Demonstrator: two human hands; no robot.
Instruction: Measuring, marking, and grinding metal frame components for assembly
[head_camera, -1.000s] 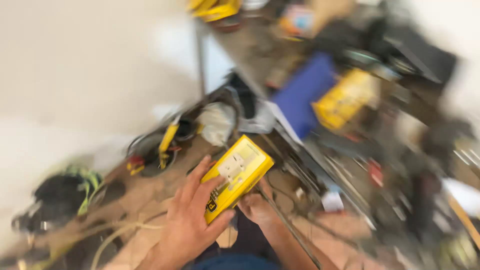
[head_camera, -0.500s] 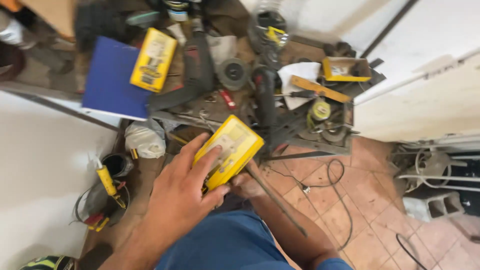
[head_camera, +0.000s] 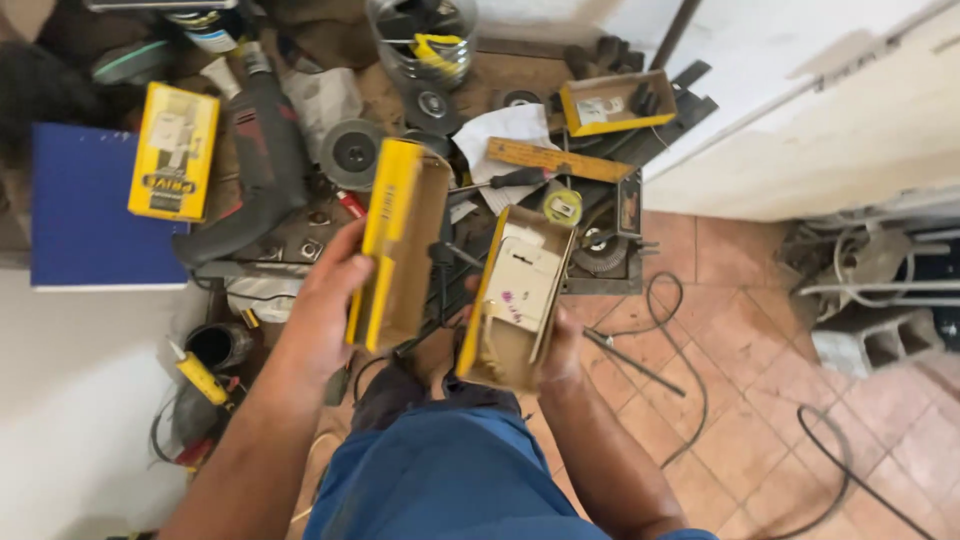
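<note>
Left hand (head_camera: 325, 305) clasped the yellow cardboard box lid (head_camera: 400, 245); right hand (head_camera: 555, 350) gripped the open yellow cardboard box tray (head_camera: 515, 300), both above cluttered tiled floor (head_camera: 760, 420). Red power drill (head_camera: 260, 160), grinding discs (head_camera: 352, 152) lay beyond.

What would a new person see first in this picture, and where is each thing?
At the centre, the left hand holds an empty yellow cardboard box lid, and the right hand holds the open yellow cardboard box bottom with a pale part inside. Behind them lie a dark red power drill and, at upper left, a closed yellow box on a blue board.
</note>
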